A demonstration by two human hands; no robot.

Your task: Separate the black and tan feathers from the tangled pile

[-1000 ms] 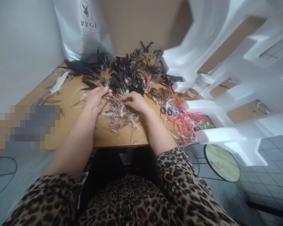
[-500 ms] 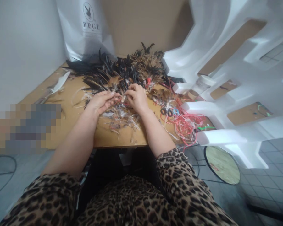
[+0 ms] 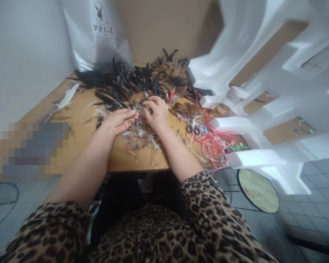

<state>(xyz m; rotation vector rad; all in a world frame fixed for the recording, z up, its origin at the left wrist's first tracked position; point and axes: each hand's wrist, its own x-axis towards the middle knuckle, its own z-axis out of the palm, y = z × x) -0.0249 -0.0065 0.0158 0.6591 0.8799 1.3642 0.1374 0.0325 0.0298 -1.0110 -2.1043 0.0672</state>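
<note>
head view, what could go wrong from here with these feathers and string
The feather bunch pinched in the left hand could slip and mix with the loose scraps lying close by. The tangled red string near the front edge of the table might snag or slide off.

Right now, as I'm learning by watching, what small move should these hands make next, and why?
I'd probably have the right hand gently straighten the small feather tuft: the left hand appears to pinch its near end, and the right hand's fingers are curled close beside it. Whether they already grip a feather is too blurred to tell.
</note>
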